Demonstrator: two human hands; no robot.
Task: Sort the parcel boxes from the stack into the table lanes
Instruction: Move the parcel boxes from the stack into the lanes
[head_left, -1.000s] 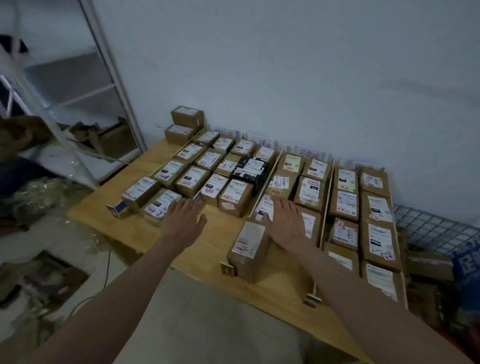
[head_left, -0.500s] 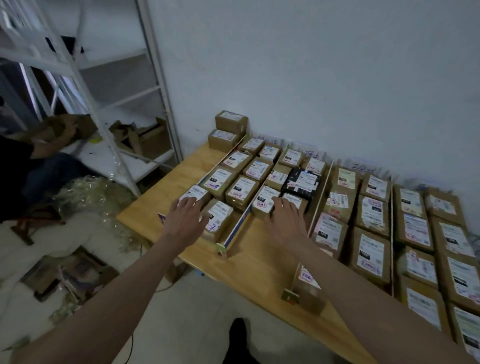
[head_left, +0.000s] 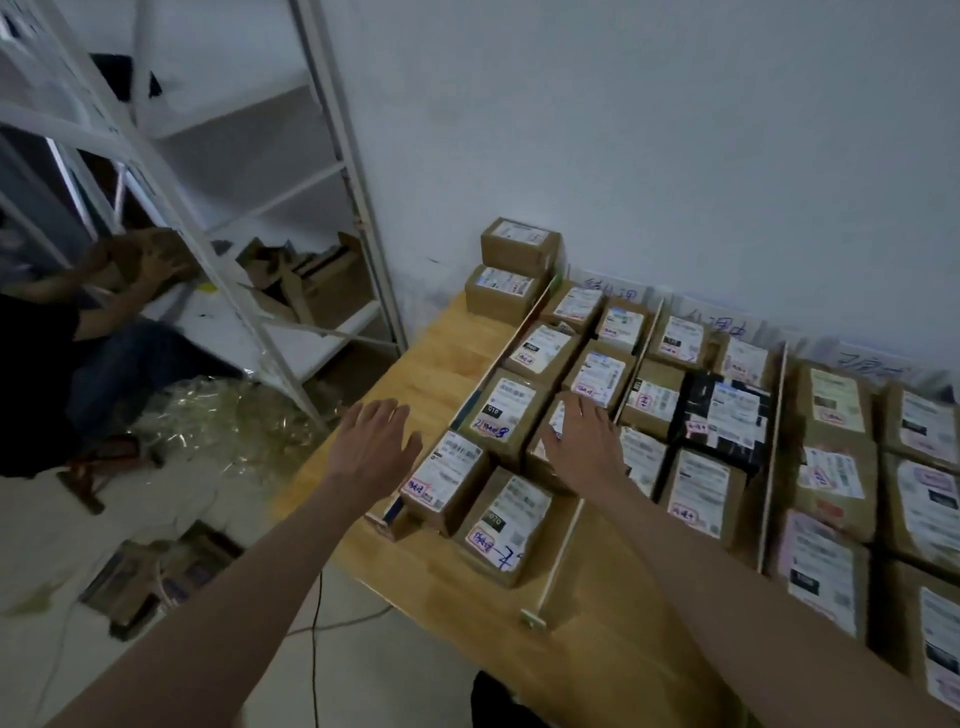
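Several brown parcel boxes with white labels fill the lanes of a wooden table (head_left: 447, 358), split by thin white dividers (head_left: 563, 540). A stack of two boxes (head_left: 519, 247) stands at the table's far left corner, outside the lanes. My left hand (head_left: 371, 444) hovers open, fingers spread, over the table's left strip beside a box in the leftmost lane (head_left: 449, 480). My right hand (head_left: 582, 439) lies flat with spread fingers on a box in the same lane, gripping nothing. One black-wrapped parcel (head_left: 724, 415) sits in the second lane.
A white metal shelf rack (head_left: 291, 218) with torn cardboard stands left of the table. Another person in dark clothes (head_left: 47, 358) handles a box there. Crumpled clear plastic (head_left: 223, 415) and flattened cardboard (head_left: 156, 577) lie on the floor. A white wall backs the table.
My view has swung left along the table. Both hands moved left with it, from the middle lanes to the leftmost lane. The left hand now hangs past the lane's left divider.
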